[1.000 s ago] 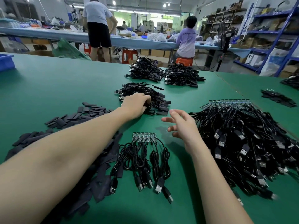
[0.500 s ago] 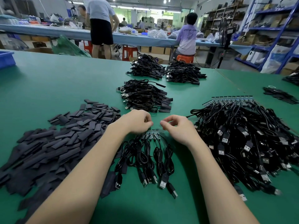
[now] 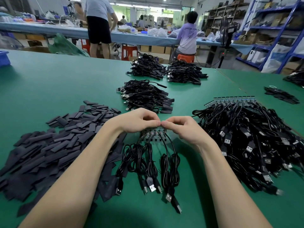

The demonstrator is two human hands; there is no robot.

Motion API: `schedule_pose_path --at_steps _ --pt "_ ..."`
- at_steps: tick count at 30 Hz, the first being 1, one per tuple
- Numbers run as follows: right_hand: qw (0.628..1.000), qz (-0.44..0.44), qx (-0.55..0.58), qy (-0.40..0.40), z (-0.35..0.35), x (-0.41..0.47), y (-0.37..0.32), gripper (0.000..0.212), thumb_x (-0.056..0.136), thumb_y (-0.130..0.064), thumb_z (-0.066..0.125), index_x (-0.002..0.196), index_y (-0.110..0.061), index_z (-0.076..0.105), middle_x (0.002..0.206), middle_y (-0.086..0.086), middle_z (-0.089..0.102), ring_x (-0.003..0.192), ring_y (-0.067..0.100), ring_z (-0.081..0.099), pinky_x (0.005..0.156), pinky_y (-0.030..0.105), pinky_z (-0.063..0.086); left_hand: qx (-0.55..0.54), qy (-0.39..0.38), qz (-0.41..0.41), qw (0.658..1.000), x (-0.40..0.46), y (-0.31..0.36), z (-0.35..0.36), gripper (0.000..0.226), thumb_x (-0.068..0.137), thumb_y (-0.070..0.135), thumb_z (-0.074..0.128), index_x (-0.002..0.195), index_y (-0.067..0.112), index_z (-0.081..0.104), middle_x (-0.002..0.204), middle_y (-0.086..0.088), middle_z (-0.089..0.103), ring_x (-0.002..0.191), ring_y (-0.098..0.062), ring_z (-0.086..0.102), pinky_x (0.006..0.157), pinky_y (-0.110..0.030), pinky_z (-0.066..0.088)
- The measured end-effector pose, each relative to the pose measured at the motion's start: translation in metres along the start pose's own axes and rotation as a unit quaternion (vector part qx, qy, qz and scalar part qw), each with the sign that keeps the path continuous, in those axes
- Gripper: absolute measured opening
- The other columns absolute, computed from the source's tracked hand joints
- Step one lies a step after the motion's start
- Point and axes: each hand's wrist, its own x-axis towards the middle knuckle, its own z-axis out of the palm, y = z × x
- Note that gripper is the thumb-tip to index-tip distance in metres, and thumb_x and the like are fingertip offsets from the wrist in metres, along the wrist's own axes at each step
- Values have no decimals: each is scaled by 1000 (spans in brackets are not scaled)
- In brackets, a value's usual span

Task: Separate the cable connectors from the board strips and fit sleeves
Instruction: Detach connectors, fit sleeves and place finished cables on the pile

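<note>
Nearest you, the USB cables (image 3: 148, 163) trail loose toward your body, so their weight hangs clear of the board strip (image 3: 155, 131) held just above the green table (image 3: 49, 83). Your left hand (image 3: 136, 120) and right hand (image 3: 182, 127) pinch its top edge with curled fingers, thumbs meeting mid-strip, likely to snap one connector free. Sleeves (image 3: 69, 134) lie left, finished bundles (image 3: 144, 94) beyond.

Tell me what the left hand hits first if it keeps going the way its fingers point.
Left hand fingers point right, toward the right hand. Their fingertips already meet over the board strip, so it would meet the right hand's fingertips first.
</note>
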Motion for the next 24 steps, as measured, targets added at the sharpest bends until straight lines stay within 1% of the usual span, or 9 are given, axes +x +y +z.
schedule_pose_path --at_steps 2,5,7,10,14,16,19,21,24 --pt "999 11 36 -18 -2 -1 1 17 88 -38 77 85 -21 79 67 -16 63 58 -2 51 58 9 36 -29 -1 21 999 -2 2 -1 15 101 34 60 98 28 73 89 13 66 84 -4 56 85 -28 46" --pt "995 25 88 -34 0 -3 0 21 81 -42 80 88 -22 81 81 -1 57 77 13 41 70 29 32 -85 12 46 995 -4 1 -2 14 100 29 62 96 24 74 85 12 66 82 -5 55 81 -24 42" --pt "991 28 123 -45 1 -3 1 26 75 -45 80 87 -22 79 77 -6 58 75 11 42 71 29 33 -120 13 55 991 -5 1 -3 14 100 27 63 93 25 75 82 13 64 78 -4 54 77 -21 41" --pt "984 35 160 -64 3 -3 5 16 76 -42 79 79 -26 79 70 -14 56 64 4 44 64 22 36 -154 10 64 986 -7 0 -1 15 99 28 63 90 26 75 78 13 61 74 -6 49 71 -17 39" --pt "978 43 190 -78 4 -4 8 14 77 -38 78 74 -25 78 65 -14 53 58 3 42 54 16 37 -194 8 65 979 -8 -4 4 15 95 33 64 89 26 75 82 5 60 79 -9 50 75 -17 40" --pt "973 40 208 -88 5 -4 9 16 76 -39 81 80 -23 78 73 -7 56 67 11 42 59 18 36 -224 3 65 972 -8 -6 7 15 96 30 63 90 24 75 77 10 59 72 -5 50 69 -13 41" --pt "964 29 246 -99 8 -4 8 25 76 -38 84 92 -19 79 99 9 57 82 24 37 69 28 29 -281 -5 81 956 -8 -10 8 15 101 20 56 99 14 70 70 21 61 61 8 51 63 -6 40" --pt "967 31 241 -82 5 -4 7 25 74 -44 86 90 -25 81 93 -1 62 74 15 41 64 25 29 -267 8 61 962 -8 -10 7 18 99 31 60 100 19 73 75 22 63 65 8 52 66 -9 40" --pt "993 62 101 13 -3 -3 3 18 80 -49 80 84 -32 80 79 -19 70 78 10 52 61 23 35 -158 42 -14 986 -5 -15 7 16 96 40 66 92 29 76 77 18 65 68 2 52 69 -17 40"
